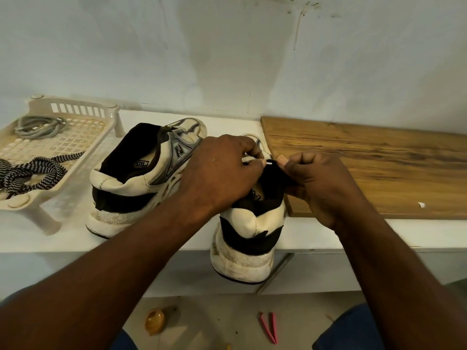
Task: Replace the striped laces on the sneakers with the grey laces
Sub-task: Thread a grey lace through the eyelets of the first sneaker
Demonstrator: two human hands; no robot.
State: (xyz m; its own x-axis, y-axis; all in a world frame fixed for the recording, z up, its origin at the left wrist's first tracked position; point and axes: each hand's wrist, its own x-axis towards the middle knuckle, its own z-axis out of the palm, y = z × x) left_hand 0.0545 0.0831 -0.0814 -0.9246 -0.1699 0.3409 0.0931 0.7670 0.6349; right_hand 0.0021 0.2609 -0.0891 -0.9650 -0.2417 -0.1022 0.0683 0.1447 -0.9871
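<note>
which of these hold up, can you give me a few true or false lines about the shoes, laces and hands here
1. The striped laces lie in the tray. True.
2. The wooden board lies to the left of the near sneaker. False: it lies to that sneaker's right.
3. The left hand pinches a lace end over the near sneaker. True.
4. The right hand rests flat on the wooden board. False: its fingers curl round the dark top edge of the near sneaker.
5. The grey laces lie bundled at the far end of the tray. True.
</note>
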